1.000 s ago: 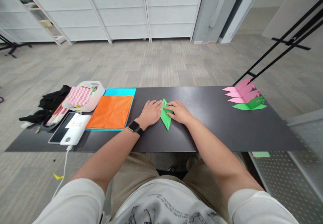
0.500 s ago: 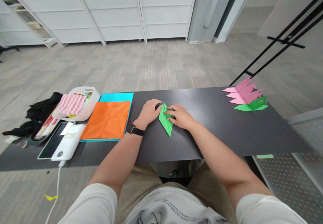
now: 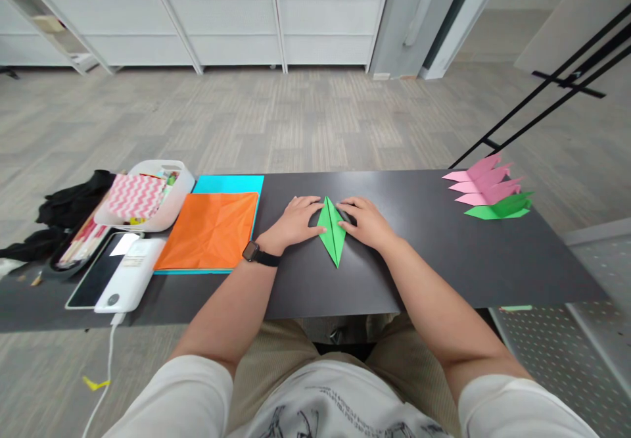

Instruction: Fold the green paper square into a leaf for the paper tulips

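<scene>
A green sheet of origami paper, folded into a narrow diamond with a crease down its middle, lies flat on the dark table. At its left edge is my left hand, thumb touching the paper and fingers stretched out beyond it. My right hand rests on the opposite side, its thumb at the right corner and its fingers apart near the upper edge. Neither hand grips the paper. A dark smartwatch is on my left wrist.
Orange paper lies over blue sheets on the left. Beyond are a white basket, a white power bank with a cable, a tablet and black cloth. Pink folded cranes and a green one stand at the far right.
My right fingers have drawn back off the green paper to its right edge. The paper has turned more upright, its middle crease now uncovered. The camera view has shifted slightly.
</scene>
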Action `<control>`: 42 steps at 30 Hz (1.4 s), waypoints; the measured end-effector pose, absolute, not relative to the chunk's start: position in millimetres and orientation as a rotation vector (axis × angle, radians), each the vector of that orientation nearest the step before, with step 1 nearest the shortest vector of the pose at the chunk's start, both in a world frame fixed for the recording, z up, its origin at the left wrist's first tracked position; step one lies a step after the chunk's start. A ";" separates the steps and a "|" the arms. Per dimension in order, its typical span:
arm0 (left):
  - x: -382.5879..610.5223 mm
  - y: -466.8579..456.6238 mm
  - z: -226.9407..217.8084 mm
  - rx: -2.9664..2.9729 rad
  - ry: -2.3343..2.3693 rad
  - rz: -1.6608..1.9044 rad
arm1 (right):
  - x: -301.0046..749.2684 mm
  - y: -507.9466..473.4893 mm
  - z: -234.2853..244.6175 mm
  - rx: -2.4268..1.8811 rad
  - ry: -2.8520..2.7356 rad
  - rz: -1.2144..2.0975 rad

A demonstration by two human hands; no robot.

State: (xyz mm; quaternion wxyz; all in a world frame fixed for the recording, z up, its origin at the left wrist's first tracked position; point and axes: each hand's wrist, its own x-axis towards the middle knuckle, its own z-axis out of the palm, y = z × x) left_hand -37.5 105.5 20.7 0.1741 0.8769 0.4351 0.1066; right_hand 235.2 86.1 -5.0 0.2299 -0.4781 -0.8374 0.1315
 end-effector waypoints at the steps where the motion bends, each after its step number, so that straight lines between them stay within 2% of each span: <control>1: -35.8 104.5 19.4 2.485 1.245 0.310 | 236.4 86.2 -5.5 -1.366 -2.286 0.332; 5: -30.8 101.5 15.2 2.484 1.291 0.351 | 237.8 86.7 -7.2 -1.439 -2.260 0.300; 14: -25.8 96.1 15.6 2.430 1.307 0.474 | 235.1 89.3 1.4 -1.319 -2.154 0.524; 21: -23.7 93.0 24.0 2.543 1.144 0.571 | 231.4 86.4 6.2 -1.293 -2.129 0.570; 29: -19.9 83.1 40.5 2.751 0.859 0.561 | 237.6 95.3 7.8 -1.244 -2.215 0.574; 42: -14.0 83.9 34.1 2.731 0.873 0.557 | 239.5 99.2 12.0 -1.258 -2.263 0.472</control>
